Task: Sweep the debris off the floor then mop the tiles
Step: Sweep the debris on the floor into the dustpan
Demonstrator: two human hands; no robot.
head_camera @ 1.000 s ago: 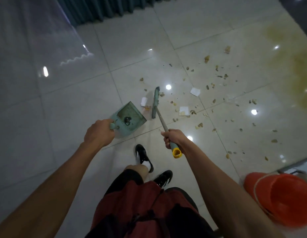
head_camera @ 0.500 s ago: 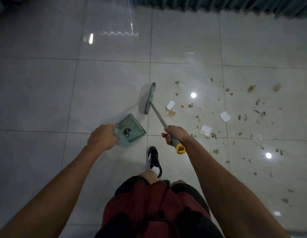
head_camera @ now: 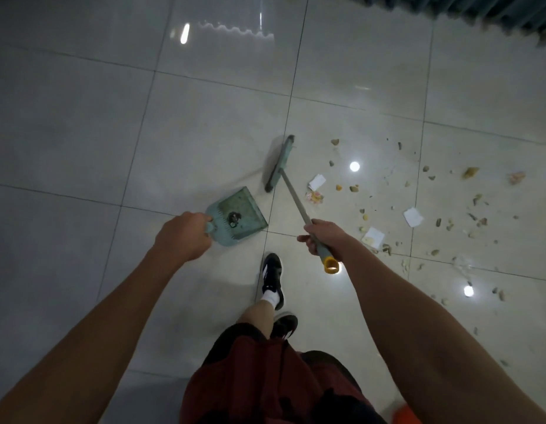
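My left hand grips the handle of a teal dustpan, held low over the pale floor tiles, with a small dark lump inside it. My right hand grips the grey handle of a short broom; its yellow end cap sticks out behind my fist. The teal broom head sits just beyond the dustpan's front edge. Debris of small brown crumbs lies scattered to the right of the broom, together with white paper scraps.
My black shoes stand on the tiles below the dustpan. A dark teal curtain hangs at the top right. An orange object shows at the bottom edge. Bare tiles stretch to the left.
The view has swung left, so the debris field and curtain shifted right. The orange bucket slid almost out of view. Broom and dustpan stay held in the same grips.
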